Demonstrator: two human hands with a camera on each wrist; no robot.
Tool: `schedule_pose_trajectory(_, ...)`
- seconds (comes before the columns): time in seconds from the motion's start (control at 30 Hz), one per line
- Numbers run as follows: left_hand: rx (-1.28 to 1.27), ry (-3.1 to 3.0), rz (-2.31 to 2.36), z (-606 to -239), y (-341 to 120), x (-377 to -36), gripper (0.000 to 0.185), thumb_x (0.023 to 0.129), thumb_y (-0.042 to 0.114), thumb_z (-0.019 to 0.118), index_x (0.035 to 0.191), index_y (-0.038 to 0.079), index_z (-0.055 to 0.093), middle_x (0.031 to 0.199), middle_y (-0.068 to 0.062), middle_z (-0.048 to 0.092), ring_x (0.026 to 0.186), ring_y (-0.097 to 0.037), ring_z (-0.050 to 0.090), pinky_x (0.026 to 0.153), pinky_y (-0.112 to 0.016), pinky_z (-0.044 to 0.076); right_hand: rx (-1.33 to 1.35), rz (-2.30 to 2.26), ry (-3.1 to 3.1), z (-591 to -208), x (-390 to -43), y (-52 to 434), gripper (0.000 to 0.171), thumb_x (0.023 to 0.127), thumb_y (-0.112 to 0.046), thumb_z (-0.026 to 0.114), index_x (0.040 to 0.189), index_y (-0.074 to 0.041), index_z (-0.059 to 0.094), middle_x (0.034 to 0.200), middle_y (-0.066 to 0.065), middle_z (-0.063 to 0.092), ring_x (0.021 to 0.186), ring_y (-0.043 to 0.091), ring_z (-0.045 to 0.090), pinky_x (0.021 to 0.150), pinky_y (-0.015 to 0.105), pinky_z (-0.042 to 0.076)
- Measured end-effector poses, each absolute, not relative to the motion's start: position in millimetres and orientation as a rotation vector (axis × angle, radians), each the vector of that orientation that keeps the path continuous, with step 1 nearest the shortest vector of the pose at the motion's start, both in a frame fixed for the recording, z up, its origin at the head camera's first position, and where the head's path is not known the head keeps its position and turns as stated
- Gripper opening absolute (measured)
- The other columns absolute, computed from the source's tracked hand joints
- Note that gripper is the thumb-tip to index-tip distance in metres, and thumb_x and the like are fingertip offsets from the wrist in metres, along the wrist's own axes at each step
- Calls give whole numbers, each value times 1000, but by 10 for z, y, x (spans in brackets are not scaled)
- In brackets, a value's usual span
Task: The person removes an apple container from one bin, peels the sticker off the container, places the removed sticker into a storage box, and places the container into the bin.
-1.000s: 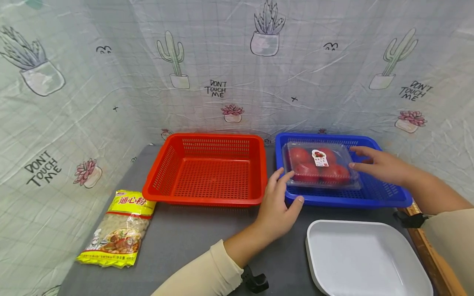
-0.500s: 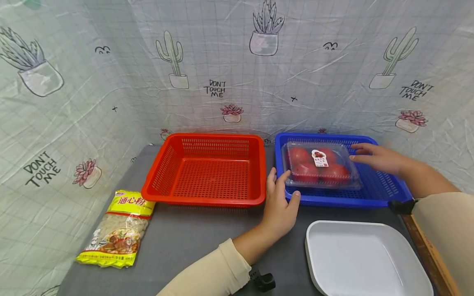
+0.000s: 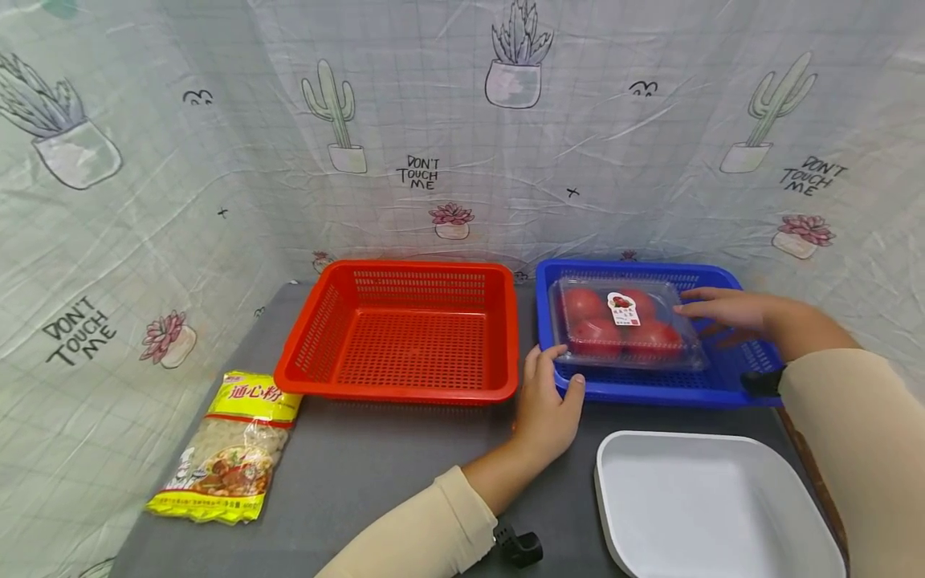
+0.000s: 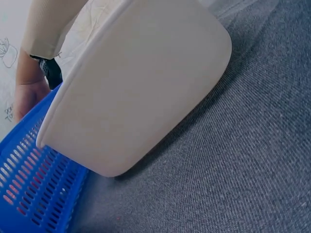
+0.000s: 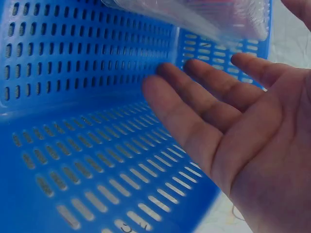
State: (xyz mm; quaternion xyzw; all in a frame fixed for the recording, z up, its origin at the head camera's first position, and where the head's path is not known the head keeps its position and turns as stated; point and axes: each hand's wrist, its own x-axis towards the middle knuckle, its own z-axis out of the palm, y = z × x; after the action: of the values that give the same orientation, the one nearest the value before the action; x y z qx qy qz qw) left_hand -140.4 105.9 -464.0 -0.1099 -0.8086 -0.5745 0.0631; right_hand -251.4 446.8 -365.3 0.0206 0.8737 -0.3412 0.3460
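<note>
Spanning the whole work area, grey cloth tabletop (image 3: 376, 474), walled behind and at both sides by cactus-print sheeting (image 3: 217, 160). Standing side by side at the back, nearly touching: red perforated basket (image 3: 405, 331), nothing in it, and blue perforated basket (image 3: 723, 377), long sides parallel to the table's front edge. Nearer, at front right, white rectangular tray (image 3: 711, 506), just apart from the blue basket's front rim, partly out of view. Lying flat at front left, well apart from the baskets, yellow macaroni packet (image 3: 227, 449). Sitting inside the blue basket toward its left half, clear clamshell box of tomatoes (image 3: 623, 323), lid closed, label up. Left hand (image 3: 547, 397) at the basket's front left corner, thumb against the rim, fingers loosely extended toward the box's near corner, gripping nothing; apparently steadying. Right hand (image 3: 730, 311) inside the basket at the box's right edge, fingers (image 5: 194, 126) straight and spread, palm open, holding nothing; contact with the box not certain. Free room above the box and over the red basket; tight between tray and blue rim.
</note>
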Motion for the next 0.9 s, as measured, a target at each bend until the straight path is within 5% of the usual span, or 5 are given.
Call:
schedule_pose_trajectory(0.17, -345, -2456, -1696, -4662, 1052, -1418, 48, 103, 23, 62, 150, 12, 55, 156, -12, 47, 138, -33, 55, 116, -53, 44, 125, -1008, 2147, -3740, -2628, 4509, 98, 112, -52, 44, 164, 6, -15, 165, 44, 9, 148, 65, 26, 110, 62, 48)
schedule_pose_trajectory(0.4, -336, -2454, -1735, -4669, 1032, -1416, 49, 104, 23, 62, 151, 14, 54, 161, -13, 43, 141, -35, 53, 118, -56, 42, 153, -1042, 2073, -3821, -2756, 4534, 97, 110, -54, 46, 166, 8, -4, 167, 41, 8, 150, 63, 25, 107, 56, 53)
schedule_pose_trajectory(0.9, -348, -2320, -1870, -4745, 1120, -1389, 49, 103, 17, 61, 150, 12, 53, 159, -15, 43, 147, -32, 45, 123, -54, 36, 168, -1105, 2033, -4014, -2893, 4614, 101, 107, -58, 51, 167, 3, -1, 166, 36, 13, 149, 61, 27, 106, 58, 53)
